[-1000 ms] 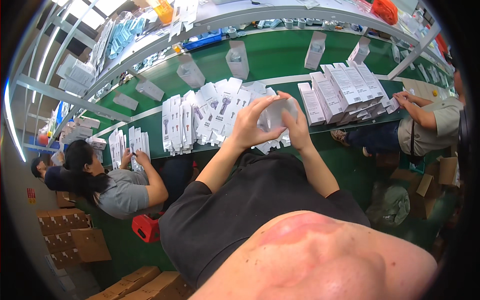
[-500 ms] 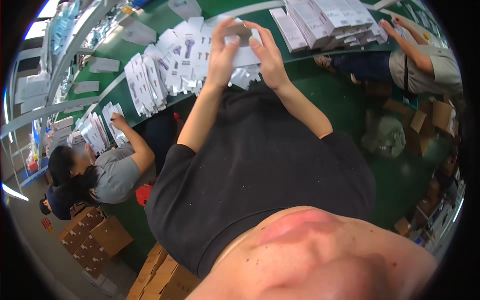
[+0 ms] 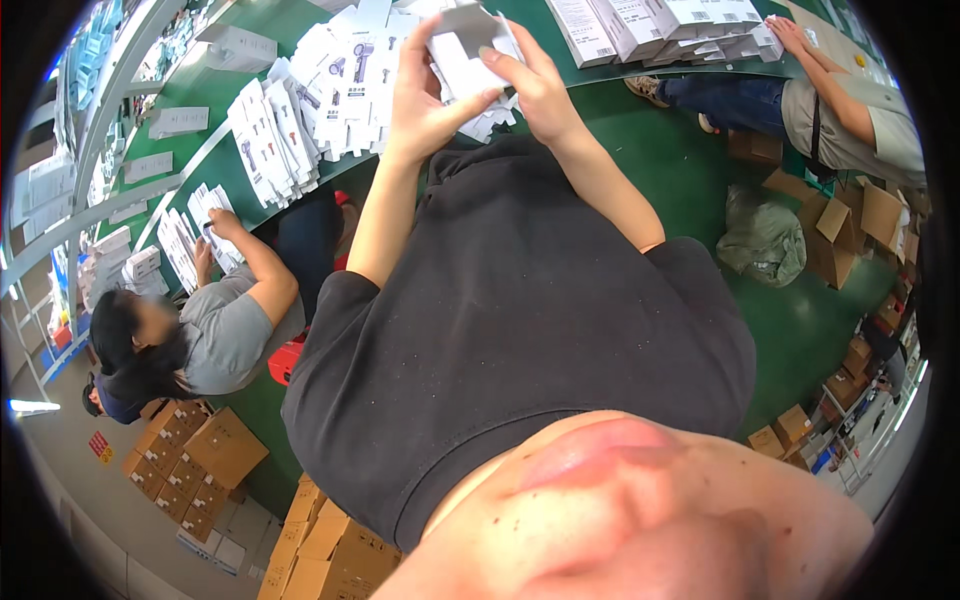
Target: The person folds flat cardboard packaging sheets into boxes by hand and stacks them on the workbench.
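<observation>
Above the green table's near edge, a small white carton (image 3: 462, 72) with a grey-looking open end is between my two hands. My left hand (image 3: 420, 115) wraps its left side, thumb stretched along the lower edge. From the right, my right hand (image 3: 538, 92) grips the carton, its thumb pressed on the face near the open end. Below and left of the carton lie many flat, unfolded white cartons (image 3: 350, 95) printed with pictures of a handheld device. Some of their tabs stick out over the table edge.
Fanned flat cartons (image 3: 268, 145) lie farther left. Folded white boxes (image 3: 665, 25) are stacked at the right on the green table (image 3: 340, 175). A person in grey (image 3: 235, 335) handles cartons on the left; another person (image 3: 835, 120) stands right. Brown boxes (image 3: 325, 555) stand on the floor.
My hands and the carton have shifted slightly up in view. The carton has tilted, showing its open end, and my left thumb has moved down to its lower edge.
</observation>
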{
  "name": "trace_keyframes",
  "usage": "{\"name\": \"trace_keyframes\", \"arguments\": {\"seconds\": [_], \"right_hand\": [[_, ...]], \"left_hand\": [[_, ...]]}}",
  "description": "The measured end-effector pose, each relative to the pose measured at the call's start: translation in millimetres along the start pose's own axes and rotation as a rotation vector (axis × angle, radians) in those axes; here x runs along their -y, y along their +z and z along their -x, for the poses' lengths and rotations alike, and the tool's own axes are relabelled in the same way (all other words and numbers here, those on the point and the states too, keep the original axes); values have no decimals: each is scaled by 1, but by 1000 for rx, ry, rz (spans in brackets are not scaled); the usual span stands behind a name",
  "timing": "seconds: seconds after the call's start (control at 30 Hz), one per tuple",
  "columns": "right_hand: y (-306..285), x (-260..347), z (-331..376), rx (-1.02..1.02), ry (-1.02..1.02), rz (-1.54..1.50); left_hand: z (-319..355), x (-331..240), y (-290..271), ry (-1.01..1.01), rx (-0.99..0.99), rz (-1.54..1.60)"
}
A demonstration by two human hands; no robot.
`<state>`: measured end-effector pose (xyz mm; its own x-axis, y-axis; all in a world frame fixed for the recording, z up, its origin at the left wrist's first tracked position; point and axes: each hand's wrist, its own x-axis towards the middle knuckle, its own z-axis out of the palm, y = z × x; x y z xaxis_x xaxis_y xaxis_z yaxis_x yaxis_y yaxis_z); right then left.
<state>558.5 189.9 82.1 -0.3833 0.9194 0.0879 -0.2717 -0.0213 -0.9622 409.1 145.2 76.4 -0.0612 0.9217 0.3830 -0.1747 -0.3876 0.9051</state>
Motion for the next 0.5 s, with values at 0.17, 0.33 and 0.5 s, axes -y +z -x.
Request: {"name": "trace_keyframes", "arguments": {"seconds": [0.17,0.33,0.5], "right_hand": [[11,1,-3,1,-191,120],[11,-7,-9,-32,-152,243],[5,-23,-15,-87,-9,146]], "left_hand": [[-12,-7,10,-229,-195,-34],[-22,-5,12,-307,-242,-95],[-20,2,8,-212,-126,-218]]}}
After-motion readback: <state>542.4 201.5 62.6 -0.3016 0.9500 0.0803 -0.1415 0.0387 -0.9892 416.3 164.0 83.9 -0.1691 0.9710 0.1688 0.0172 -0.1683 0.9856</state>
